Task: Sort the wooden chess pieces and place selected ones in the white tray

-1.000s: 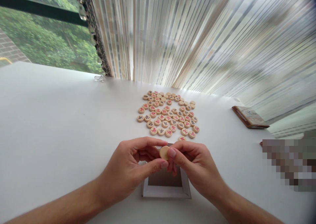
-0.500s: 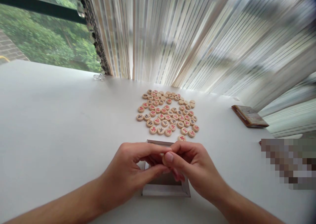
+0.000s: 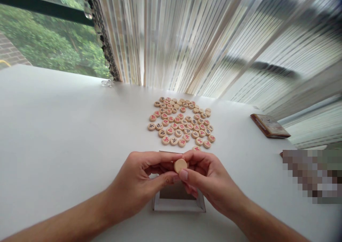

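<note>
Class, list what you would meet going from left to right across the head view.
Green trees outside → clear crystal ornament → left hand → blank-faced Chinese chess piece → right hand → brown-edged book or flat box.

Striped curtain (image 3: 165, 39) beside window (image 3: 53, 42); white table (image 3: 66, 138) below.

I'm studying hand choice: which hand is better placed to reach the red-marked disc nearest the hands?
Probably the right hand: the red-marked disc lies just beyond it, farther from the left hand. Both hold the plain-faced disc.
</note>
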`<state>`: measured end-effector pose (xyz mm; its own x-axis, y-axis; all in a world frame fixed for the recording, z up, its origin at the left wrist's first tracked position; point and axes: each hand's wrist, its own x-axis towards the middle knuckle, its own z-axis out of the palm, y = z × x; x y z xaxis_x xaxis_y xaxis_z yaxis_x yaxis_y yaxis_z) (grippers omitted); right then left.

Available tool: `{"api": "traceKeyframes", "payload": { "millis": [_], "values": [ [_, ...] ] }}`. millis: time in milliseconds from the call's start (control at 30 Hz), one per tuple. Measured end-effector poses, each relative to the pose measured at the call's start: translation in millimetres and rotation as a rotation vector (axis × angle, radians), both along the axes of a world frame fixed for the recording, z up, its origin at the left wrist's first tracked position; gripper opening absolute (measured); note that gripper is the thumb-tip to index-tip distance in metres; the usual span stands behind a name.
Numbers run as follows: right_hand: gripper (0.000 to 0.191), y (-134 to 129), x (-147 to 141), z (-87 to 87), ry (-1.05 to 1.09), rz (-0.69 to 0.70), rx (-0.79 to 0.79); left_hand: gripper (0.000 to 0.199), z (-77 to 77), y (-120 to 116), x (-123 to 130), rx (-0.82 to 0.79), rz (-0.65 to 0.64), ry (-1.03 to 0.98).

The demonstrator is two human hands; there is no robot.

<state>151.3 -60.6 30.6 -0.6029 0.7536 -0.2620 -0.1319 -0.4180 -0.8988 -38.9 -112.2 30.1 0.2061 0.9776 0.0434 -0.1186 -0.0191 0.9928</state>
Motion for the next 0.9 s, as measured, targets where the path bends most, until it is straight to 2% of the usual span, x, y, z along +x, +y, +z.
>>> {"api": "traceKeyframes", "payload": {
  "millis": [233, 533, 900],
  "values": [
    [0.041, -3.3, -6.3, 6.8, -0.041, -0.038, 0.023, 0.031, -1.8, -2.6, -0.8, 0.226, 0.057, 0.230],
    [0.033, -3.0, -3.9, 8.4, -0.035, -0.030, 0.054, 0.034, -4.7, -3.9, -0.7, 0.135, 0.049, 0.146],
    [0.031, -3.0, -1.4, 9.1, -0.037, -0.023, 0.058, 0.032, -5.4, -3.7, -2.0, 0.117, 0.029, 0.113]
  ]
}}
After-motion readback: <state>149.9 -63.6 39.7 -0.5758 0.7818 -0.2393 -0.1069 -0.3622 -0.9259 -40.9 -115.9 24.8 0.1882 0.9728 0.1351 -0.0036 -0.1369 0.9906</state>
